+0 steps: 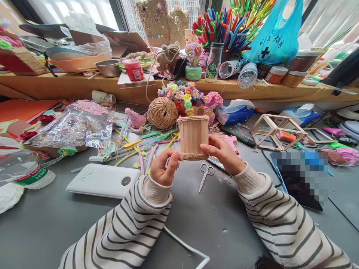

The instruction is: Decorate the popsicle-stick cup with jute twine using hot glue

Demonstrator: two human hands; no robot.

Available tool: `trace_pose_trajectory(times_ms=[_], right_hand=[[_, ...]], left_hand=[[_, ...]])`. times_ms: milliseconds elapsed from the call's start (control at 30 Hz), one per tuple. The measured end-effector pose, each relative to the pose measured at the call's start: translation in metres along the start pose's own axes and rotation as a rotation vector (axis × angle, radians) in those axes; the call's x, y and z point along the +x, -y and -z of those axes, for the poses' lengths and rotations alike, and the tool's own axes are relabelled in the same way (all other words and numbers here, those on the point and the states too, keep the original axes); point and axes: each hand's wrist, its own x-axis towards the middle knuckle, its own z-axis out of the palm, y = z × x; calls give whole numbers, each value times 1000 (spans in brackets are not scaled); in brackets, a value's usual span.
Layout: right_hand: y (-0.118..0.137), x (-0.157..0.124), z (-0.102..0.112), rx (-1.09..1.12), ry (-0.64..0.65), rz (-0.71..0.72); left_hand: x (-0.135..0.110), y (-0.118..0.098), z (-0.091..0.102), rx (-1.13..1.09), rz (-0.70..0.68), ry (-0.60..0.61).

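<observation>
A small box of flat wooden craft sticks (194, 136), with twine bound along its top and bottom edges, is held up above the grey table. My right hand (224, 152) grips it by the lower right side, thumb on the front face. At the lower left corner, my left hand (166, 166) is closed in a pinch on the loose end of the twine (181, 157), close against the box. Below the box, small white-handled scissors (206, 175) lie on the table. Behind it sits a ball of jute twine (162, 113).
A white power bank (103, 181) lies left of my left forearm, and a tablet (297, 179) lies to the right. A wooden stick frame (277, 131) stands behind the tablet. Colourful pipe cleaners (227, 30) and jars crowd the back ledge (126, 89). A white cable (186, 244) crosses the front.
</observation>
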Motion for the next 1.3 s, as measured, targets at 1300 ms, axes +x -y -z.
trace_pose_trajectory(times_ms=[1300], right_hand=[[-4,-4,2,268,224,-37]], left_hand=[[13,9,-1,-297,154,180]])
